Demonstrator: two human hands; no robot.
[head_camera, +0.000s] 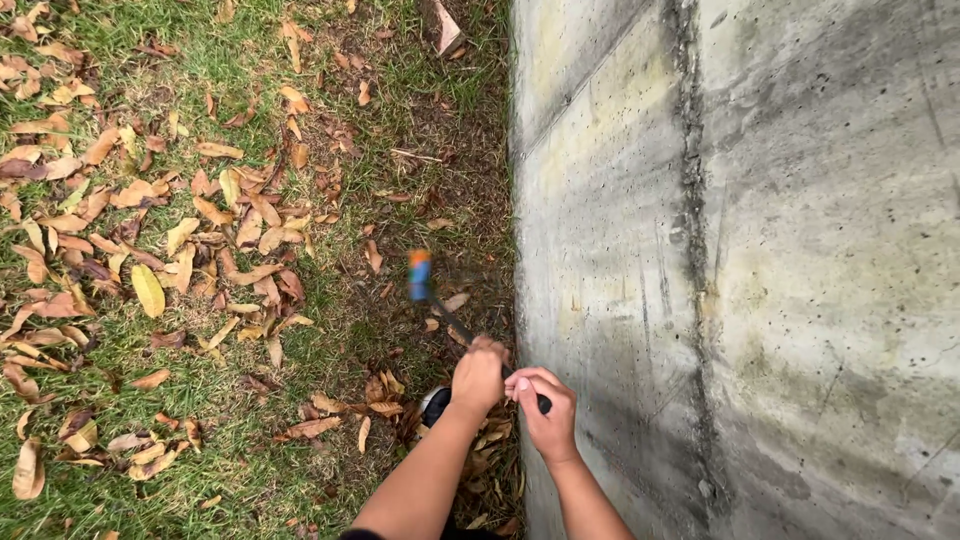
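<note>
- Head view, looking down: your left hand (478, 377) and right hand (545, 408) sit low in the centre, right at the foot of a concrete wall (740, 270).
- Both hands are clenched around a thin dark handle (452, 322). Left fist grips higher up the shaft; right fist wraps the butt end, whose dark tip pokes out past the knuckles.
- The handle runs up and left from your fists, away from the wall and over the ground, ending in a blurred blue-and-orange head (419, 274). Whether that head touches the ground, you cannot tell from the blur.
- Edges: the wall base (517, 300) runs top to bottom just right of your hands. Your right wrist is close beside it, so little room on that side.
- Open room: all to your left, a stretch of grass (200, 470) strewn with dry brown and yellow leaves (150, 250), thickest at upper left.
- Bare dark soil (450, 190) forms a strip between grass and wall.
- A dark and white shape (435, 402) shows just under your left wrist, mostly hidden; cannot tell what it is.
- Wall face is grey, streaked, with a dark vertical seam (690, 230).
</note>
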